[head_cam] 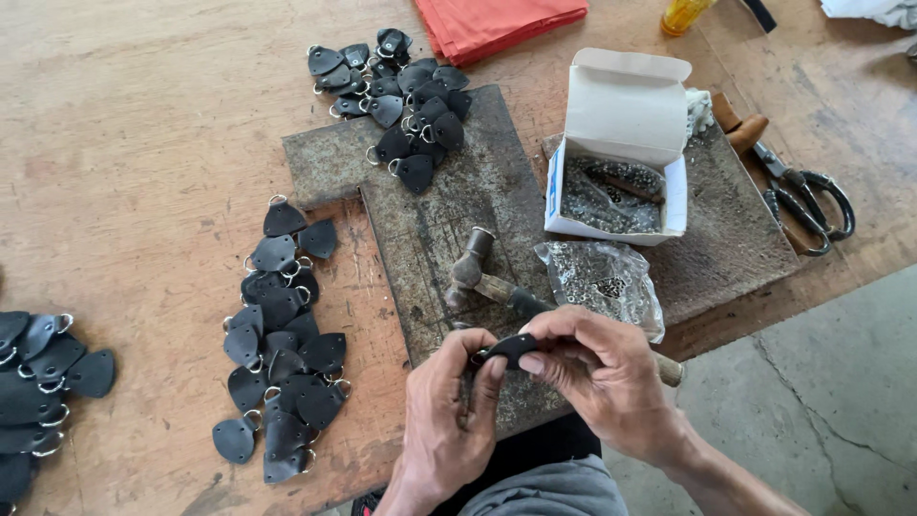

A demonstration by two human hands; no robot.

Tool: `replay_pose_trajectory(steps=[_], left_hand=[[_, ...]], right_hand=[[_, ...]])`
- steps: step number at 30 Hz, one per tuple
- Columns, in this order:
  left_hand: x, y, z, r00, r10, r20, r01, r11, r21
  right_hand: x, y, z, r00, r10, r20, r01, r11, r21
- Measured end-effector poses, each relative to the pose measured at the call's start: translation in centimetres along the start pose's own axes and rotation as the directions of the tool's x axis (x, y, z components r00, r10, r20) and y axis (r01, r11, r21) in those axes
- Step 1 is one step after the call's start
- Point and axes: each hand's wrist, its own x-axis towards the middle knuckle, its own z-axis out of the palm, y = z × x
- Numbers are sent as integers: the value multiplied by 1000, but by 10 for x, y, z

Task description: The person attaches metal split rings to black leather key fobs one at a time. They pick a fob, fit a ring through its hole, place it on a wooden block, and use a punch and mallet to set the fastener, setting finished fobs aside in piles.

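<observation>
Both hands, the left hand (449, 401) and right hand (597, 368), pinch one black leather tab (509, 348) just above the metal plate (458, 220) on the bench (143, 143), probably seating a rivet, which wants squared alignment near the hammer (482, 277).

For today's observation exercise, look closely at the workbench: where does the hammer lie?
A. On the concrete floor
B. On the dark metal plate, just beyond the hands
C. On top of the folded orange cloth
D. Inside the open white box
B: the hammer lies on the dark metal plate, its handle running under the right hand, close to the left hand.
</observation>
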Motion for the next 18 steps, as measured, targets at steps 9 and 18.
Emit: replay_pose_trajectory(steps=[9, 18], left_hand=[[3, -16, -27, 981, -153, 122, 38, 760, 649], [-2, -28, -32, 906, -419, -55, 388, 773, 502]], right_hand=[[1, -1, -15, 957, 169, 236, -53, 900, -432], [-2, 4, 14, 974, -62, 219, 153, 889, -432]])
